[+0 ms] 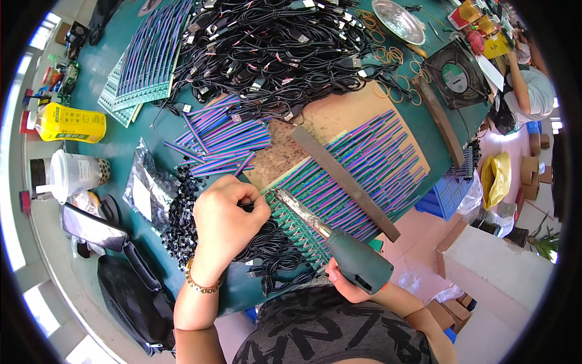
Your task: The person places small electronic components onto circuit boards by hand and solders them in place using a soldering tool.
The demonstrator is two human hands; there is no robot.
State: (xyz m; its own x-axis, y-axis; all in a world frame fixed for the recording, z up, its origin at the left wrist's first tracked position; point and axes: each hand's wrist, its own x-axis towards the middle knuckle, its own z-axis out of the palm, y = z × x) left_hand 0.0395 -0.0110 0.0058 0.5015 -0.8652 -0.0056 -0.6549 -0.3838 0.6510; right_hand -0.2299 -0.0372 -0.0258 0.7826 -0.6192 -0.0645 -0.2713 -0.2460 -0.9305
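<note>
My right hand (348, 285) grips a dark green soldering gun (357, 258), its metal barrel slanting up and left. The tip meets the near left corner of a green circuit board panel (294, 227) covered with rows of purple-blue strips (370, 176). Close to that tip, my left hand (227, 215) is closed in a pinch; what lies between its fingertips is too hidden to make out. Black cables (273, 249) lie beneath and beside the left hand, along the panel's near edge. A flat brown bar (345, 182) crosses over the strips.
A big heap of black USB cables (273, 48) covers the far middle. Loose strips (224, 136) lie left of the panel, with more panels (145, 67) beyond. A yellow bottle (73, 123), a cup (76, 173) and a phone (91, 227) line the left side; a fan (454, 76) stands far right.
</note>
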